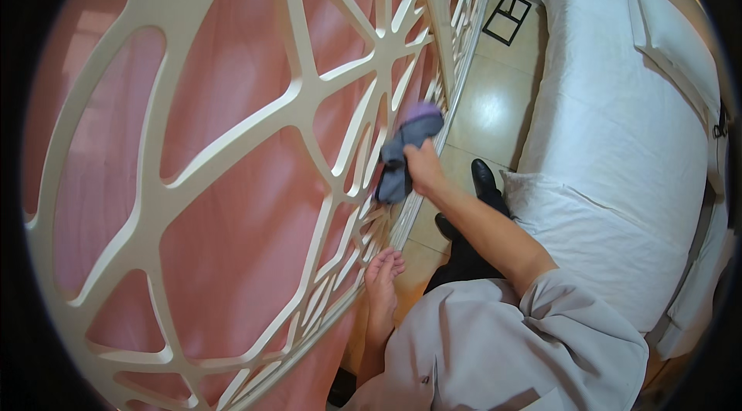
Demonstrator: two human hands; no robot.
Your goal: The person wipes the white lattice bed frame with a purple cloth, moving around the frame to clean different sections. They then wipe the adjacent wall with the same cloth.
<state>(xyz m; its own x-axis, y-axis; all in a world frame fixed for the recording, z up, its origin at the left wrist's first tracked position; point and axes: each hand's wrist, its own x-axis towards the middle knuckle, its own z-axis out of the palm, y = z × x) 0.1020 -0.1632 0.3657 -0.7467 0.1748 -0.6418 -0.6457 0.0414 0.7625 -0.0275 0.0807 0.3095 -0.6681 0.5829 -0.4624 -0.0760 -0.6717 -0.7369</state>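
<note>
A grey cloth with purple edges (413, 134) is bunched in my right hand (425, 166), held against or just in front of a cream openwork lattice panel (148, 202); contact cannot be told. The cloth is slightly blurred. Lower down, my left hand (382, 269) hangs near the panel's bottom edge, its fingers loosely curled, with nothing visible in it. Behind the lattice openings hangs a sheer pink curtain (243, 237).
Right of me stands a bed with a white cover (614, 109) and white pillows (678, 46). A black metal stand base (508, 18) rests on the tiled floor (493, 95). A pale track (408, 217) runs along the panel's foot.
</note>
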